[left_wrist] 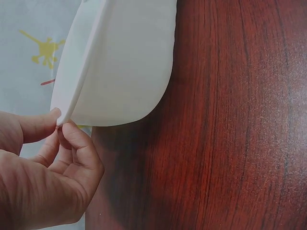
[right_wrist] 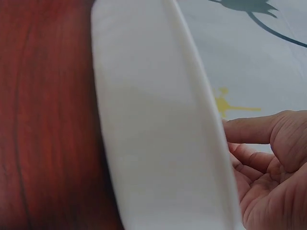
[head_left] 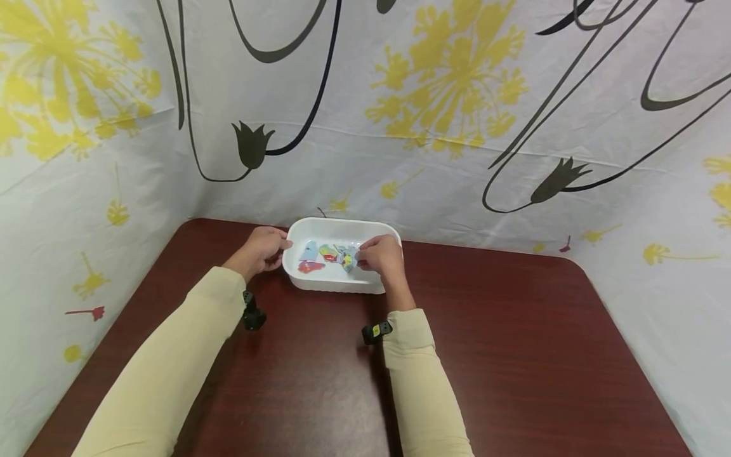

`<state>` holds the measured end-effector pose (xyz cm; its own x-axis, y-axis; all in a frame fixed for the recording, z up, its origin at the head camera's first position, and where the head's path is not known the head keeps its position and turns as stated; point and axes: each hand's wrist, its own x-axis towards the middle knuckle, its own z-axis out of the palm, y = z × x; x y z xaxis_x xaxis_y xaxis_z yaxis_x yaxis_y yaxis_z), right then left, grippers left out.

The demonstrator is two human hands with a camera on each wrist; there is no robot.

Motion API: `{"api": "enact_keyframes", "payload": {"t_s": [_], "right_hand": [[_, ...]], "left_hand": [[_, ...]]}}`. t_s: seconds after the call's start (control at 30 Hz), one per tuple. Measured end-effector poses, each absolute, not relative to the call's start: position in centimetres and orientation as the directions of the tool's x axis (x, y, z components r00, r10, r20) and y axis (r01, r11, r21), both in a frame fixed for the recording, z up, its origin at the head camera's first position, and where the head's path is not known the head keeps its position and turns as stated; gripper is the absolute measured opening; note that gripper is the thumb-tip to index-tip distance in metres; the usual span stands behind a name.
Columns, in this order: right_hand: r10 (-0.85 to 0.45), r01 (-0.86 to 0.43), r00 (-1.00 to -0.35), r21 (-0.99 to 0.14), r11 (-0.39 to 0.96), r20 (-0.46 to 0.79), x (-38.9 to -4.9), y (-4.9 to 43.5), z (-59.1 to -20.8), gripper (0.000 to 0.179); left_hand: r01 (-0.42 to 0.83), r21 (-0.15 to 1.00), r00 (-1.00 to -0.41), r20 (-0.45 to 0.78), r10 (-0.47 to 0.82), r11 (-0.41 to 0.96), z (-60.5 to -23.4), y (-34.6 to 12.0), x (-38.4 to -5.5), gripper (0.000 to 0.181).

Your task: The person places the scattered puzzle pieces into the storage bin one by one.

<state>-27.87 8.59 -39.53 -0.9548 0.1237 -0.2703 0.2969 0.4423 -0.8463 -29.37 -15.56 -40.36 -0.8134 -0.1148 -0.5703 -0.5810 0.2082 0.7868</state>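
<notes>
A white rectangular tray (head_left: 337, 285) stands at the back of the dark red table. My left hand (head_left: 264, 249) grips its left rim, thumb (left_wrist: 45, 125) on top and curled fingers below. Reaching over the tray's right part, my right hand (head_left: 384, 256) pinches the edge of a blue and yellow flat piece (head_left: 348, 260). In the right wrist view, the tray wall hides the tips of the right hand (right_wrist: 271, 167). Left of that piece lie a light blue piece (head_left: 309, 251), a red one (head_left: 311, 266) and a green and red one (head_left: 328, 252).
The wooden table (head_left: 502, 355) extends to the right and towards the front. Right behind the tray hangs a white cloth (head_left: 342, 152) with yellow flowers and dark stems, which also covers both sides. Each wrist wears a small black camera (head_left: 253, 312).
</notes>
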Motion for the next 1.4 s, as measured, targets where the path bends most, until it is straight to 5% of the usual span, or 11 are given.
{"api": "enact_keyframes", "payload": {"t_s": [0.53, 0.83, 1.17, 1.4], "right_hand": [[0.047, 0.286, -0.945, -0.748, 0.598, -0.324, -29.4, 5.9, -41.2, 0.007], [0.022, 0.17, -0.957, -0.496, 0.851, -0.291, -30.1, 4.8, -41.5, 0.017], [0.013, 0.163, -0.954, -0.482, 0.861, -0.299, -30.3, 4.6, -42.3, 0.028], [0.012, 0.158, -0.953, -0.463, 0.872, -0.302, -30.0, 4.9, -41.7, 0.014]], "left_hand": [[-0.59, 0.783, -0.807, -0.579, -0.119, 0.195, -40.5, -15.7, -29.5, 0.03], [-0.588, 0.785, -0.809, -0.578, -0.11, 0.196, -40.7, -15.8, -29.6, 0.031], [-0.588, 0.786, -0.808, -0.579, -0.106, 0.191, -40.7, -15.7, -29.6, 0.031], [-0.562, 0.801, -0.826, -0.555, -0.094, 0.207, -40.8, -15.9, -29.5, 0.03]]}}
